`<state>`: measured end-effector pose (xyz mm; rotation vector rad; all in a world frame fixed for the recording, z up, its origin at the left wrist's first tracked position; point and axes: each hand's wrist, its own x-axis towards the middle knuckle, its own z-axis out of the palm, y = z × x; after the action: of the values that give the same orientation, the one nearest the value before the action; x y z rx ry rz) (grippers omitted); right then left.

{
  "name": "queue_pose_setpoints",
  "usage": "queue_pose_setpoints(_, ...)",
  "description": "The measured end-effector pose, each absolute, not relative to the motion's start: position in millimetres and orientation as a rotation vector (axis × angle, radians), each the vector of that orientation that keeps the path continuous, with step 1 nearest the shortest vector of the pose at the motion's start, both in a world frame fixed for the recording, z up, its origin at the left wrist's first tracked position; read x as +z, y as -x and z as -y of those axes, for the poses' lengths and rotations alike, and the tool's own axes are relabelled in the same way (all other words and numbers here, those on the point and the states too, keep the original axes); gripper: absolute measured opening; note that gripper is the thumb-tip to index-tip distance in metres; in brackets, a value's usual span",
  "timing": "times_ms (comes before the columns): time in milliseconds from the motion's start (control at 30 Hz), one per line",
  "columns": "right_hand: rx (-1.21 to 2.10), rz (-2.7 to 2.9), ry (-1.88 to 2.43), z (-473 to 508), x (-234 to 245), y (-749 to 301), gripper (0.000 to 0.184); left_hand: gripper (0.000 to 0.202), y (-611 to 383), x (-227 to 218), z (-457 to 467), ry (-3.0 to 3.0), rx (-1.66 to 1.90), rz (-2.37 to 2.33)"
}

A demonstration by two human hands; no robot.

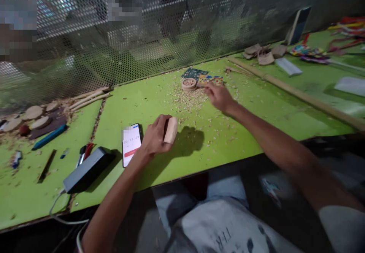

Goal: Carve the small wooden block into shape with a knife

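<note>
My left hand [156, 135] is wrapped round a pale wooden piece [171, 130] with a rounded edge, held just above the green table. My right hand [219, 97] reaches farther out, fingers pinched together beside a small round wooden dish [188, 84]. Something thin seems to stick out from those fingers towards the dish, too small to make out. Wood chips lie inside the dish, and more shavings [189, 101] are scattered around it. Behind the dish are a dark green sheet [194, 73] and a yellow patterned packet [210, 79].
A phone [131, 144] showing a timer lies left of my left hand, near a dark grey box [87, 169] with a cable. Wooden discs [33, 112] and a blue marker [49, 137] lie farther left. A long pole [299, 95] crosses the right side. Perforated mesh [159, 55] borders the back.
</note>
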<state>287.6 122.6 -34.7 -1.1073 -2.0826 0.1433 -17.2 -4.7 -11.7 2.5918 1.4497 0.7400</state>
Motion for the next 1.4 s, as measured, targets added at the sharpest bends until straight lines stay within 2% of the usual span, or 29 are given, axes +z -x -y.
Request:
queue_pose_setpoints(100,0.140,1.970,1.086,-130,-31,-298,0.044,0.063,18,-11,3,-2.585,0.739,-1.487)
queue_pose_setpoints(233,0.337,2.244,0.866,-93,-31,-264,0.040,0.065,17,-11,3,-2.569,0.707,-1.552)
queue_pose_setpoints(467,0.373,2.476,0.537,-41,-32,-228,0.046,0.066,18,-11,5,-2.546,0.684,-1.632)
queue_pose_setpoints(600,0.404,2.499,0.542,-41,-33,-229,0.050,0.069,18,-12,5,-2.549,0.668,-1.643)
queue_pose_setpoints(900,0.583,2.537,0.525,-38,-30,-225,0.046,0.068,17,-14,6,-2.618,0.639,-1.618)
queue_pose_setpoints(1067,0.556,2.554,0.564,-35,-27,-225,0.041,0.074,19,-10,7,-2.667,0.582,-1.726)
queue_pose_setpoints(1400,0.360,2.586,0.590,-37,-27,-228,0.044,0.087,16,-6,9,-2.676,0.442,-1.858)
